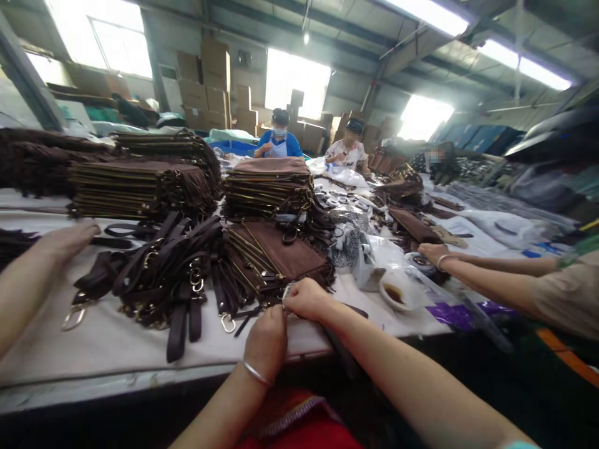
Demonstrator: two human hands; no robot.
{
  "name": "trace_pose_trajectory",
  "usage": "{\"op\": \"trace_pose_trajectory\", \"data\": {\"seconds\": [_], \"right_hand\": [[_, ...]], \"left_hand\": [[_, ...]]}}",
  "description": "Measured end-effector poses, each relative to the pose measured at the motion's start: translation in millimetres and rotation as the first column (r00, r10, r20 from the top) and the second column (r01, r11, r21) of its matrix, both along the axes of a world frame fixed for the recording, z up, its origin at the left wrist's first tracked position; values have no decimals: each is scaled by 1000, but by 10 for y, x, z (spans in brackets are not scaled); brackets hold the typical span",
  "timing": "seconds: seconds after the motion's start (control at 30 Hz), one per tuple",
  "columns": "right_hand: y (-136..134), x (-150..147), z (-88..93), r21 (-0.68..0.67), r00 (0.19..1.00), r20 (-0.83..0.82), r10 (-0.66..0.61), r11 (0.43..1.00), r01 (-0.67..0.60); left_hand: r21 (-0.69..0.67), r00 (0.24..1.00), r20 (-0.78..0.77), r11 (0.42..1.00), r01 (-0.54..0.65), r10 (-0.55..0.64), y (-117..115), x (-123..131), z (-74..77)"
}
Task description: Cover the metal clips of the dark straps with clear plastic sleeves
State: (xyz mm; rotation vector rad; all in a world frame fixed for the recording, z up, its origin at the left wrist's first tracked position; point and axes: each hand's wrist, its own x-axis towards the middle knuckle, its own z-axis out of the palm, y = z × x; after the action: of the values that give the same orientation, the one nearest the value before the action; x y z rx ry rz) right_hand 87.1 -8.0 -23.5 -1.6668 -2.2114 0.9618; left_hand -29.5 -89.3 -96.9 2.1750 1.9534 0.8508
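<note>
My left hand [266, 340], a silver bangle on its wrist, is closed in a pinch at the table's front edge. Against it, my right hand [309, 302] is closed too. Between their fingertips shows a small metal clasp; a dark brown strap [344, 352] hangs below my right forearm. Fingers hide most of what they grip. Just beyond lie fringed brown pouches [292, 249] with gold zips, fanned out. To the left is a heap of dark wrist straps [163, 274] with gold clasps.
Stacked pouches [269, 187] and another stack [126, 187] stand behind. A co-worker's hand [60, 243] reaches in from the left; another person's hands [433, 254] hold a tape roll at right. A bowl of brown liquid [393, 294] and purple plastic [452, 316] lie right.
</note>
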Motion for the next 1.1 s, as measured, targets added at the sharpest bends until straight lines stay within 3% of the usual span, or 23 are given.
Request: {"op": "trace_pose_trajectory", "data": {"seconds": [0.23, 0.47, 0.73, 0.9, 1.1], "right_hand": [[-5, -50, -14, -10, 997, 21, -76, 997, 76], [-197, 100, -138, -17, 979, -166, -115, 993, 114], [-349, 158, -344, 61, 900, -290, -326, 932, 357], [-380, 146, -379, 109, 885, -354, -301, 927, 359], [-456, 112, -419, 172, 876, -430, -217, 933, 316]], "left_hand": [[55, 999, 28, 998, -27, 26, -2, 2, -58], [57, 980, 188, 997, 52, -62, 46, -53, 80], [-57, 885, 465, 998, 41, -10, 44, -14, 194], [-224, 697, 710, 971, 86, 102, 46, -4, 248], [-423, 240, 901, 853, 305, 361, 61, 54, 262]]}}
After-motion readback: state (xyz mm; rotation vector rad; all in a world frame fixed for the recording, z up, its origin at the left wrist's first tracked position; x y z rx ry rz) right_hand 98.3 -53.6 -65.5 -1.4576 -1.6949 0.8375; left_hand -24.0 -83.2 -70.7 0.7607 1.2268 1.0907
